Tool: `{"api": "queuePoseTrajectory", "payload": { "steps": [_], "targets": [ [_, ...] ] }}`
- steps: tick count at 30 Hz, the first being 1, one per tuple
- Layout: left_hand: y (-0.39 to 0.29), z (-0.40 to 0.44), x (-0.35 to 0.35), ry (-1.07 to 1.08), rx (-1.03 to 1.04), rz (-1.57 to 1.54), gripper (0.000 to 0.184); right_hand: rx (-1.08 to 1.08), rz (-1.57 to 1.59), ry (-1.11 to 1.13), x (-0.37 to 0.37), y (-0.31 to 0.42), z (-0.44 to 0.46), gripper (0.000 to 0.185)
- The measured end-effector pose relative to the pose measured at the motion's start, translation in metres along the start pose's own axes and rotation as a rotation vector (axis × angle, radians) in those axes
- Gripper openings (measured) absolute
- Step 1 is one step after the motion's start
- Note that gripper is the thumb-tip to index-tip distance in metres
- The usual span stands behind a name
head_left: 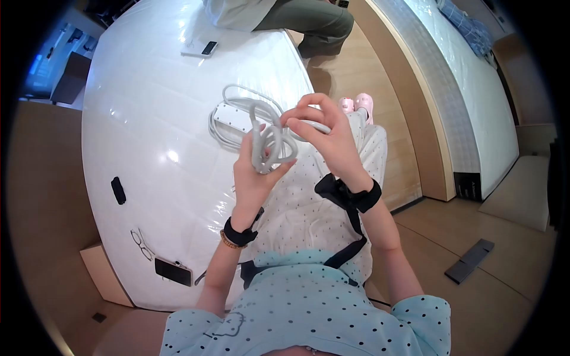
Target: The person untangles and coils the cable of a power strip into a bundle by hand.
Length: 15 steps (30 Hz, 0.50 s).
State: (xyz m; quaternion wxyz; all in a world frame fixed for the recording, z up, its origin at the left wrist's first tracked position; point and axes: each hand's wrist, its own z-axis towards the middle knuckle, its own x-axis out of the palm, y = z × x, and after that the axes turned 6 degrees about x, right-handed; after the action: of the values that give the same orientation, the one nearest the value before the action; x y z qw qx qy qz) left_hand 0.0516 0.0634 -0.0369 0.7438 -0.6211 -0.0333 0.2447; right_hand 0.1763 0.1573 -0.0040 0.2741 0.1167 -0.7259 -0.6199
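Note:
A thick pale grey cable (257, 148) is gathered into several loops in front of my body. My left hand (250, 178) holds these loops from below, fingers and thumb curled around them. At the right side of the bundle, my right hand (332, 136) grips a length of the same cable between thumb and fingers; part of it shows beneath the palm. Behind my hands, a white power strip (231, 117) lies on the plastic-covered mattress (166, 196), with more looped cord around it. Whether that cord joins the held cable is hidden.
Glasses (141, 244), a phone (173, 271) and a small black object (119, 190) lie on the mattress at the left. Another phone (209, 48) rests farther back, near a seated person (279, 18). A second wrapped mattress (457, 89) stands right; a dark flat piece (469, 261) is on the floor.

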Motion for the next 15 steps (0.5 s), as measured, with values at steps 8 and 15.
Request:
{"api": "queuePoseTrajectory", "payload": {
  "steps": [8, 15],
  "targets": [
    [0.006, 0.004, 0.017, 0.054, -0.051, 0.045, 0.065, 0.186, 0.286, 0.005, 0.023, -0.007, -0.007, 0.038],
    [0.028, 0.014, 0.018, -0.123, 0.132, -0.041, 0.045, -0.142, -0.255, 0.258, 0.036, -0.012, -0.025, 0.105]
  ]
}}
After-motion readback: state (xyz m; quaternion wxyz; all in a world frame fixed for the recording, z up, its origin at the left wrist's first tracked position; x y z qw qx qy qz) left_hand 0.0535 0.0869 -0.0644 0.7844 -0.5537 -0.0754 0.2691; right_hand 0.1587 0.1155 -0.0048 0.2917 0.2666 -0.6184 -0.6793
